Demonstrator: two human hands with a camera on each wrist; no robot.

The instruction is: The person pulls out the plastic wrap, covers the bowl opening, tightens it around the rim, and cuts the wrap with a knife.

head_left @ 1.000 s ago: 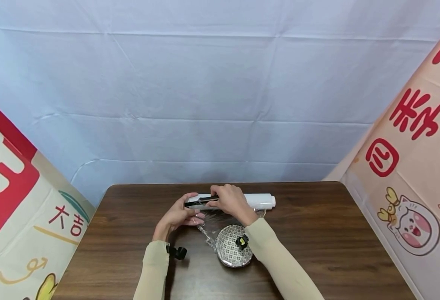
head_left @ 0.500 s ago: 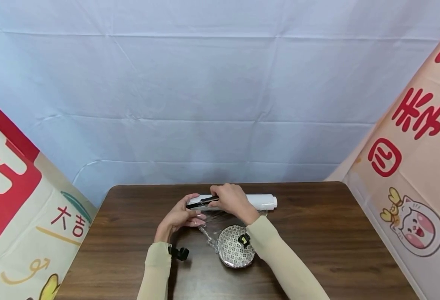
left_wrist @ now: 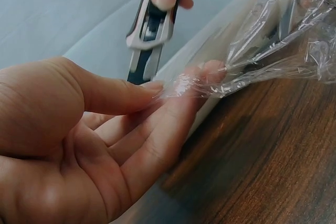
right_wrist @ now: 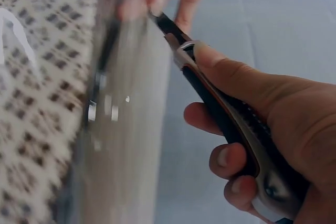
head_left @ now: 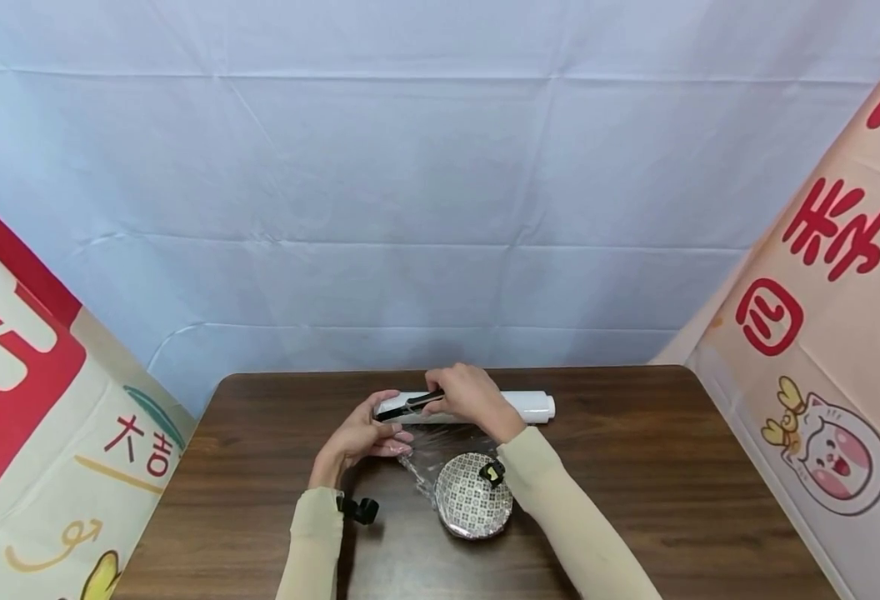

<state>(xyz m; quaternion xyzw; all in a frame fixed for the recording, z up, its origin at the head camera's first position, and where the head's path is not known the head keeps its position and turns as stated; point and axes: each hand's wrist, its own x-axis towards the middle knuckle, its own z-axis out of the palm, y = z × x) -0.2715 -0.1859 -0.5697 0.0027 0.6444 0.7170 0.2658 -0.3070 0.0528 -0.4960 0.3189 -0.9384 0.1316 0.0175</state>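
My right hand (head_left: 470, 398) grips a utility knife (right_wrist: 236, 129), its thumb on the slider and the blade end pointing toward my left hand. Between thumb and fingers, my left hand (head_left: 361, 433) pinches the edge of clear cling film (left_wrist: 247, 40), with the knife's blade (left_wrist: 140, 65) right at the thumb tip. Behind both hands lies a white cling film roll (head_left: 530, 407), partly hidden by them. From it the film stretches toward me over a round dish with a small dark pattern (head_left: 470, 504). My right cuff overlaps the dish's right side.
Everything lies on a dark wooden table (head_left: 260, 483), the roll close to its back edge. A pale cloth backdrop (head_left: 410, 208) hangs behind, with printed banners (head_left: 815, 400) at the sides. Each wrist carries a small black camera (head_left: 361, 510).
My right hand has shifted slightly to the right with the knife. The left hand keeps its pinch on the film, and the dish and roll stay in place.
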